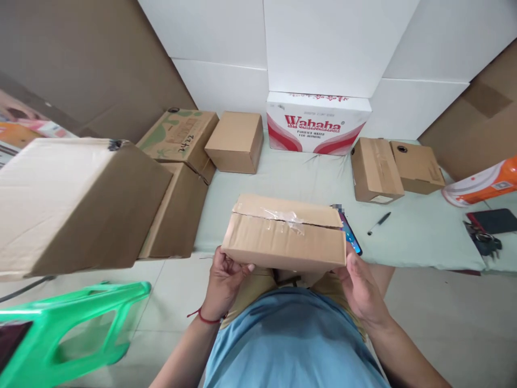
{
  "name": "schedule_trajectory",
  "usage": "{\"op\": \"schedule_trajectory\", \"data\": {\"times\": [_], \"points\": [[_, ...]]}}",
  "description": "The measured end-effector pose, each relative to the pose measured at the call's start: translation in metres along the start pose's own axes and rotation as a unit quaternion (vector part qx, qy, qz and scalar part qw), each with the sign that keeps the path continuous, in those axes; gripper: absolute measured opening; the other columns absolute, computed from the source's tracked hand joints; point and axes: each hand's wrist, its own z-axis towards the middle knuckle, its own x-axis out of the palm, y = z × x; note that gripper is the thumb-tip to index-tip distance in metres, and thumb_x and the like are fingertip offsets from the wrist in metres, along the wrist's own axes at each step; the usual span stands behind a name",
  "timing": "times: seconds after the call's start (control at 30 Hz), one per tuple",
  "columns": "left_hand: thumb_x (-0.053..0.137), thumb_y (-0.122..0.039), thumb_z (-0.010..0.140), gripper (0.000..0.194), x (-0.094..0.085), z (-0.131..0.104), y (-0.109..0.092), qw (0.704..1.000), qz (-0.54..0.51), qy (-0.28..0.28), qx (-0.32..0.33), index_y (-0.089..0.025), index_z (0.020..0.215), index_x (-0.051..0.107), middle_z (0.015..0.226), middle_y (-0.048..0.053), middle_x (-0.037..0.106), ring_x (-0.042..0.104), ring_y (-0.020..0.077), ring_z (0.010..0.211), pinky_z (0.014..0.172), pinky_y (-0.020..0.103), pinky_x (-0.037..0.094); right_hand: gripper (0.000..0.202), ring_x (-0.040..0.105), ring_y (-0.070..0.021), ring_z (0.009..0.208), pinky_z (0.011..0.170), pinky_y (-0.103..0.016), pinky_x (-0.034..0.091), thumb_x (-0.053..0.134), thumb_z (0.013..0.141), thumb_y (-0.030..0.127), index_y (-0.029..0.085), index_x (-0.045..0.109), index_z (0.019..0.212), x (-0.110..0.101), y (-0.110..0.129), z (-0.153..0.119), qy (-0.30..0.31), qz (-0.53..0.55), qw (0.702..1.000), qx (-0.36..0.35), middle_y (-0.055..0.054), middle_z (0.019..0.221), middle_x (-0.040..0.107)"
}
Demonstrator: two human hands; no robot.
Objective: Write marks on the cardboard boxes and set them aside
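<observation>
A brown cardboard box [283, 245] is held in front of my body at the near edge of the table. Clear tape, wrinkled and patchy, lies over the gap between its top flaps. My left hand [226, 275] grips the box's lower left corner, with the thumb along the near side. At the lower right corner, my right hand [359, 280] holds the box too, its other fingers partly hidden behind and under it. A phone [352, 237] with a lit screen lies on the table just beyond the right end, partly covered by the box.
On the green-covered table [299, 178] stand a white and red Wahaba carton [319, 126], small brown boxes [234, 141] and a pen [378, 223]. Large cartons [81, 205] rise at left, above a green stool [81, 328]. Keys [487, 240] and an orange-white bottle [484, 183] lie right.
</observation>
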Motion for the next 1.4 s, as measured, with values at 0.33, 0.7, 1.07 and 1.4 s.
{"op": "schedule_trajectory", "data": {"times": [0.33,0.7,1.07,1.4], "points": [[0.102,-0.028,0.072,0.046,0.001,0.005,-0.025,0.971,0.131,-0.055,0.191,-0.031,0.114,0.081,0.155,0.009,0.062,0.052,0.0358,0.156,0.127,0.053,0.048,0.049,0.072,-0.0309,0.137,0.113,-0.053,0.063,0.068,0.103,0.059,0.034,0.071,0.145,0.012,-0.006,0.022,-0.046,0.11,0.986,0.115,-0.005,0.143,0.078],[0.086,-0.027,0.09,0.025,0.021,0.002,-0.065,0.96,0.094,-0.02,0.261,-0.036,0.112,0.084,0.15,0.006,0.065,0.053,0.0357,0.154,0.132,0.06,0.04,0.047,0.08,-0.0297,0.117,0.108,-0.052,0.064,0.086,0.088,0.05,0.032,0.078,0.131,0.017,-0.012,0.034,-0.046,0.176,0.962,0.204,-0.007,0.13,0.083],[0.086,-0.073,0.081,0.061,0.012,0.007,-0.063,0.995,-0.084,-0.044,-0.009,-0.03,0.124,0.078,0.151,0.008,0.067,0.057,0.0374,0.149,0.117,0.05,0.056,0.061,0.07,-0.0277,0.138,0.122,-0.052,0.056,0.087,0.09,0.048,0.035,0.07,0.147,0.013,-0.029,0.03,-0.066,0.044,0.994,0.073,-0.007,0.145,0.077],[0.104,-0.038,0.064,0.051,-0.008,0.027,-0.047,0.994,-0.055,-0.029,-0.087,-0.024,0.107,0.08,0.104,0.005,0.079,0.074,0.0236,0.098,0.087,0.032,0.059,0.055,0.045,-0.0289,0.165,0.137,-0.058,0.039,0.069,0.104,0.026,0.044,0.065,0.156,-0.005,0.022,0.028,0.056,-0.119,0.985,-0.114,0.001,0.171,0.056]]}}
